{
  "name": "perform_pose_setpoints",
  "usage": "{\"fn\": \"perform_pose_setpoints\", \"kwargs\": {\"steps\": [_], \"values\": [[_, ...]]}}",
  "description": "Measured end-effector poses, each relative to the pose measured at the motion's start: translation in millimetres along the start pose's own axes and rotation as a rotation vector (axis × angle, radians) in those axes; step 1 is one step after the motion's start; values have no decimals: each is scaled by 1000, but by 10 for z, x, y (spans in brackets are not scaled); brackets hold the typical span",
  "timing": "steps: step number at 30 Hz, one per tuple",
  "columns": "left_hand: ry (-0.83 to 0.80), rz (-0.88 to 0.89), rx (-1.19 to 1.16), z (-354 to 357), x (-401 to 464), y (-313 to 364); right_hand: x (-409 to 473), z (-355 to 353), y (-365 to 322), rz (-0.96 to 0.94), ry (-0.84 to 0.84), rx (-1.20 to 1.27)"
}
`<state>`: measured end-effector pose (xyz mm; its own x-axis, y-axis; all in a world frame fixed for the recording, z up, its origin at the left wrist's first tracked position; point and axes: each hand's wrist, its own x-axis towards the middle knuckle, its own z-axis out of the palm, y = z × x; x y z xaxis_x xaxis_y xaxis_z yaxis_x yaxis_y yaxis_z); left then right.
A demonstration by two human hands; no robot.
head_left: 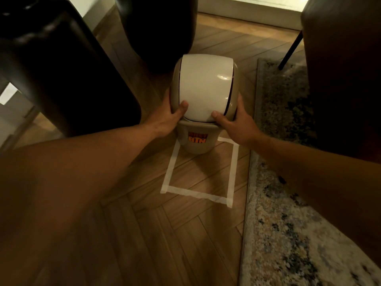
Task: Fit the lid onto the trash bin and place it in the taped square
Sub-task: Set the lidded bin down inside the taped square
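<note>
A beige trash bin (pixel 196 141) is held upright, its long axis vertical and its "BIN" label facing the camera. The domed swing lid (pixel 204 87) is gripped at both sides by the left hand (pixel 171 114) and right hand (pixel 237 124). The bin's base overlaps the far edge of the taped square (pixel 198 194) on the wooden floor (pixel 185 234).

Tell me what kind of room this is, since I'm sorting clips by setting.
Probably a home living or dining room: herringbone wood floor, a patterned rug, and dark leather chairs around the trash bin.
</note>
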<state>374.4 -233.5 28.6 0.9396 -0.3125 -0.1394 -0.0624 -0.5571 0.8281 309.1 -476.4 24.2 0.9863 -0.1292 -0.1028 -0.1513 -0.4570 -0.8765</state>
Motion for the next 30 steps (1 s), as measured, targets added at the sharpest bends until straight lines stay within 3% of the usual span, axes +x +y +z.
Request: {"fn": "perform_pose_setpoints", "kwargs": {"steps": [3,8,19,30], "values": [[38,-73,-14,-26,-88,55,-68,-105,-57,11,-83,42],[137,-146,-65,-119,36,-4,-129,-160,-234,179,94,81],[56,-230,-166,-252,-96,-29,-173,-112,-216,284,39,167],[5,-265,-181,-379,-401,-54,-332,-118,-396,326,-98,91]]}}
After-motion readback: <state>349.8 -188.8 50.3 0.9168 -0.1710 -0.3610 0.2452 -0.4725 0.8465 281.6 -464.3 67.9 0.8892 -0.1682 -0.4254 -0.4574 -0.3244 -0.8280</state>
